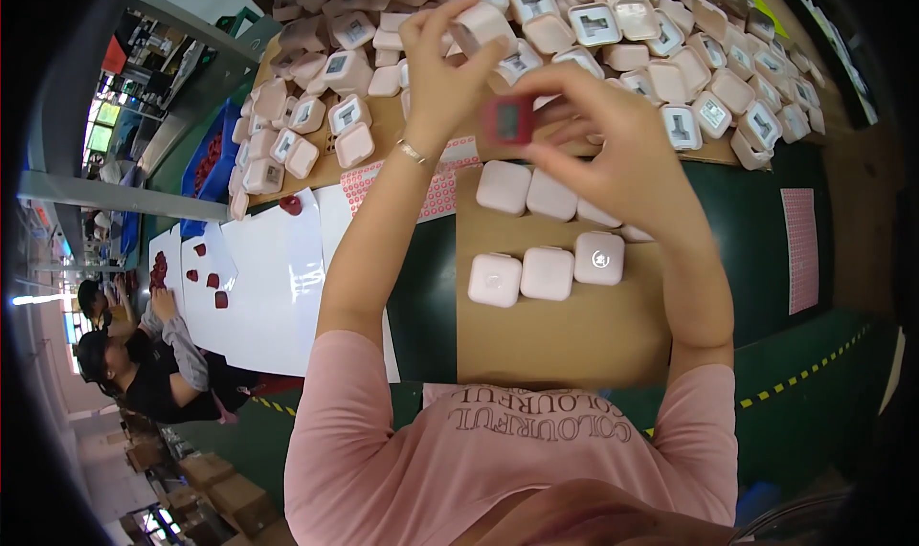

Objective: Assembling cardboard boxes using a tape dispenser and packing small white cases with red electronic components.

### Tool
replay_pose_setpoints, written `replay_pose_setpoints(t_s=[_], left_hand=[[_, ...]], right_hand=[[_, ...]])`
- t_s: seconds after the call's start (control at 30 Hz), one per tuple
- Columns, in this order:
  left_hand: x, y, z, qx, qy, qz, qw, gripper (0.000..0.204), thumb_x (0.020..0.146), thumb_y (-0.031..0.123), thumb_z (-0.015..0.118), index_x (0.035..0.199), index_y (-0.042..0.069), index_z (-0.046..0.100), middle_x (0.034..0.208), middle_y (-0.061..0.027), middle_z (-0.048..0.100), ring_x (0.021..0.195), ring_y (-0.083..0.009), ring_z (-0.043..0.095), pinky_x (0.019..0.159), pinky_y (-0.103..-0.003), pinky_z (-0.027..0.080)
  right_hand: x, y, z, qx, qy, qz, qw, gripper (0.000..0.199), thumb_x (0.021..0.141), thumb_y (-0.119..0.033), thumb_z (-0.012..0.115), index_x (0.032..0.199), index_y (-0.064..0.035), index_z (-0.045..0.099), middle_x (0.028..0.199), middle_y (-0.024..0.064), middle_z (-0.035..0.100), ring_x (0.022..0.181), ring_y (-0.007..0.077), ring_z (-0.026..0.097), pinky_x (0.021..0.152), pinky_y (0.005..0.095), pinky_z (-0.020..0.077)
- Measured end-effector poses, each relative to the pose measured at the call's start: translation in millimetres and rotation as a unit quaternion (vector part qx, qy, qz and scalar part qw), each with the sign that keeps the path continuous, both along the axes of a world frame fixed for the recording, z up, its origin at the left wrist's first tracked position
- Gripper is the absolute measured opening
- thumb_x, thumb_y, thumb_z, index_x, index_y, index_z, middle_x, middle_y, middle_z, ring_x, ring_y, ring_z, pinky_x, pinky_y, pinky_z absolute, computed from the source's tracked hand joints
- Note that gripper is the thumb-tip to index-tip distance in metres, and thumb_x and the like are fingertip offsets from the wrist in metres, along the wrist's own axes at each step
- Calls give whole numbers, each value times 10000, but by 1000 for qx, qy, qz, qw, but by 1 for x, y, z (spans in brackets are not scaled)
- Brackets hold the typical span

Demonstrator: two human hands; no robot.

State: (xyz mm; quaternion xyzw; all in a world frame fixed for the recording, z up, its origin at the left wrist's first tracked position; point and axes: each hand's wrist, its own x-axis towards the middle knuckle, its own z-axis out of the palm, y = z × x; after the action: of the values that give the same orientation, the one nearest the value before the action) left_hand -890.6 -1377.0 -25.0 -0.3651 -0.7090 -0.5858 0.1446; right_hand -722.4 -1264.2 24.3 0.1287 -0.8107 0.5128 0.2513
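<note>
At the far side of the table my left hand point(442, 77) is closed around a pale pink box point(481, 27), just in front of the pile of boxes. My right hand point(613, 130), a little nearer, pinches a small dark red square piece with a grey centre point(507, 121); it is slightly blurred. Beneath my forearms, closed pale pink boxes stand in two rows on brown cardboard point(565, 340). One box in the near row point(599, 257) bears a round white mark on its lid; part of the far row is hidden by my right arm.
Many open pale pink boxes point(670, 72) are heaped across the back. Sheets of small red stickers point(407, 190) lie left of the cardboard, another pink sheet point(801, 249) at right. Red pieces point(221, 300) rest on white sheeting; a blue bin point(222, 149) stands beyond. Co-workers point(144, 355) sit at left.
</note>
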Motion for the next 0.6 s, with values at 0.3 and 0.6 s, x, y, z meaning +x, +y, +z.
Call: replay_pose_setpoints(t_s=[0.3,0.6], left_hand=[[57,-101,-8,179,-512,-292,788,327,941,248,495,1216,94,409,1208,-113,549,1083,-200,563,913,-360,467],[77,-104,-1,145,-546,-278,777,421,1001,393,385,1316,119,439,1156,-51,552,1054,-122,545,874,-306,469]], right_hand=[[-10,-26,-32,161,41,-43,985,409,721,-11,725,1106,-36,591,1038,115,638,887,249,659,777,296,545],[-13,-44,-43,256,132,-42,957,459,664,-69,772,1096,-56,617,993,86,661,782,239,647,672,315,516]])
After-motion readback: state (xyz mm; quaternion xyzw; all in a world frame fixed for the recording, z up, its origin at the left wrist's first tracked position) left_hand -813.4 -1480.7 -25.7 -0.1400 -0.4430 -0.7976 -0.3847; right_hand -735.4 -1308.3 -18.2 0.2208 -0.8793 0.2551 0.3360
